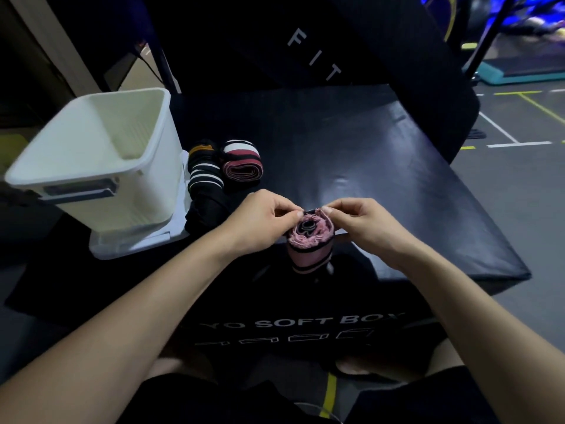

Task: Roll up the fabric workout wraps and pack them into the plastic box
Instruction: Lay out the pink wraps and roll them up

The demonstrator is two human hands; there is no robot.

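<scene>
Black soft box [397,166] reads "SOFT BOX"; backrest [275,35] "FIT".

Box [91,154] mouth open, unobstructed from above; two rolled wraps [224,162] just right of it, rest of black mat [397,179] bare.

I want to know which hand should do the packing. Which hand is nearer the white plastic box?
Left. The left hand pinches the pink wrap on the side toward the white plastic box; the right hand pinches the wrap's far side.
</scene>
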